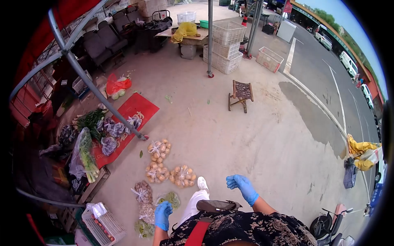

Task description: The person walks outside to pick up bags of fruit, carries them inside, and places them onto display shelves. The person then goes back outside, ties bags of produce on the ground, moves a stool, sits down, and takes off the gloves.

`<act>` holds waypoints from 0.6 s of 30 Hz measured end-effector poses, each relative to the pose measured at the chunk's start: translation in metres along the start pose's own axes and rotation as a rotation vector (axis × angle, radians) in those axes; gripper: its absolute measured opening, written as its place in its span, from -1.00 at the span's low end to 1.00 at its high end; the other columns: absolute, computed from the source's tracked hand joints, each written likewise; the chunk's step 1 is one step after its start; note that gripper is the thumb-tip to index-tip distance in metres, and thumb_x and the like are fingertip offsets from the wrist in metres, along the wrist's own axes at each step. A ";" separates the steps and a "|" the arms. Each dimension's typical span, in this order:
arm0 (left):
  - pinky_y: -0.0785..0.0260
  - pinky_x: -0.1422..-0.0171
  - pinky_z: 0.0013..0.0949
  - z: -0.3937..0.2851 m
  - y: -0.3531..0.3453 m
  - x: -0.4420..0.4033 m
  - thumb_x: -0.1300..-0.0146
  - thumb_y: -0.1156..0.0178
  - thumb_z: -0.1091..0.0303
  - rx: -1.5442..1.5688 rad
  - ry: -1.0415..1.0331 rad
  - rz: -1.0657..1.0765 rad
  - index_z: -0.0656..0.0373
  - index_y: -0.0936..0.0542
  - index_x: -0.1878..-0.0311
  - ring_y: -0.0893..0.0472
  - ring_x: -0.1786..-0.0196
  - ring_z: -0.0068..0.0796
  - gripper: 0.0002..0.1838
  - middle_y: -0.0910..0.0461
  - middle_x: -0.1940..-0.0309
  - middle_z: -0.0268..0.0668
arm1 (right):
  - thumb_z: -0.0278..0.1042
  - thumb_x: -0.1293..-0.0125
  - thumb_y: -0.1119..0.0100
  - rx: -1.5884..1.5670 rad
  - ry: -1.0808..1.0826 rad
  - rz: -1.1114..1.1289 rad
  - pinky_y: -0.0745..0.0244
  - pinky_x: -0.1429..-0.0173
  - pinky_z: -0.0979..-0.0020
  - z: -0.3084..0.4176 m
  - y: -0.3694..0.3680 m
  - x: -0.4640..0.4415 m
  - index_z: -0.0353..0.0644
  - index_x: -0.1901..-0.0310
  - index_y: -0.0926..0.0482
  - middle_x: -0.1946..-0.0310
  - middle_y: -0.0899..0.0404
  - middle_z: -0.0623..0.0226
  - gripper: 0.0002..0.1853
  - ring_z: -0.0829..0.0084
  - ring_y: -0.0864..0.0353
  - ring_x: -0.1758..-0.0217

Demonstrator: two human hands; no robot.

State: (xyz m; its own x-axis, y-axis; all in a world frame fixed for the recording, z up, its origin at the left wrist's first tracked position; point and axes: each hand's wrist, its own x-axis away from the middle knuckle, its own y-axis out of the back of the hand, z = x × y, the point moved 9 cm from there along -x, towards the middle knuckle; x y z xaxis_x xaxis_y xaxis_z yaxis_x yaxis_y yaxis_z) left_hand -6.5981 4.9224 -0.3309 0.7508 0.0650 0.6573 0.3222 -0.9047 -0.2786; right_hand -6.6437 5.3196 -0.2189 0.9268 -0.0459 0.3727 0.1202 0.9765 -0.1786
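My left hand [163,215], in a blue glove, is raised at the lower middle with its fingers loosely bent and nothing visible in it. Below and beside it on the ground lie clear bags of green vegetables [172,200] and bags of small brownish produce [142,192]. My right hand [243,189], gloved the same way, hovers over bare concrete with fingers extended and holds nothing. Past my feet rest several clear bags of round tan produce that looks like potatoes [182,176]. A dark bag [217,206] sits at my waist.
A metal pole [92,90] slants down on the left beside a red mat [137,110] with bagged vegetables. A white crate [104,225] stands lower left. Ahead are a folding stool [241,94], stacked crates [225,45] and another pole [210,41]. A scooter [328,225] stands lower right.
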 end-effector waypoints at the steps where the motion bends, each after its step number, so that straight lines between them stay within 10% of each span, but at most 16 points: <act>1: -0.43 0.29 -0.44 -0.016 -0.024 -0.034 -0.20 -0.10 0.33 0.000 0.003 0.029 0.18 -0.52 0.06 -0.57 0.37 -0.49 -0.74 -0.61 0.29 -0.27 | -0.11 -0.38 0.11 -0.022 0.023 -0.060 -0.47 0.16 0.43 0.017 0.018 -0.019 -0.38 0.09 -0.53 0.32 -0.59 0.21 -0.58 0.42 -0.57 0.29; 11: -0.43 0.19 -0.43 -0.287 -0.314 -0.235 -0.24 -0.06 0.35 0.128 -0.286 0.422 0.19 -0.51 0.05 -0.57 0.30 -0.48 -0.75 -0.60 0.27 -0.29 | -0.14 -0.34 0.03 -0.200 0.173 -0.289 -0.49 0.17 0.38 0.155 0.086 -0.165 -0.42 0.11 -0.52 0.32 -0.59 0.15 -0.59 0.35 -0.59 0.30; 18: -0.45 0.14 -0.32 -0.320 -0.467 -0.335 -0.24 -0.06 0.31 0.548 0.002 0.644 0.14 -0.54 0.08 -0.61 0.26 -0.43 -0.78 -0.63 0.24 -0.24 | -0.12 -0.36 0.05 -0.137 0.121 -0.216 -0.48 0.18 0.44 0.204 0.119 -0.331 -0.36 0.13 -0.55 0.34 -0.60 0.23 -0.60 0.44 -0.57 0.32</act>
State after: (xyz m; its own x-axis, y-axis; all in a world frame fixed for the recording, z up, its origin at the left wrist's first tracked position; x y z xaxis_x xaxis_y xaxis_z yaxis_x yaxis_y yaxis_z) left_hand -7.1848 5.1880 -0.1970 0.8829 -0.3947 0.2544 0.0655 -0.4329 -0.8990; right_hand -7.0088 5.4942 -0.1783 0.9091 -0.2830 0.3058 0.3593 0.9040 -0.2316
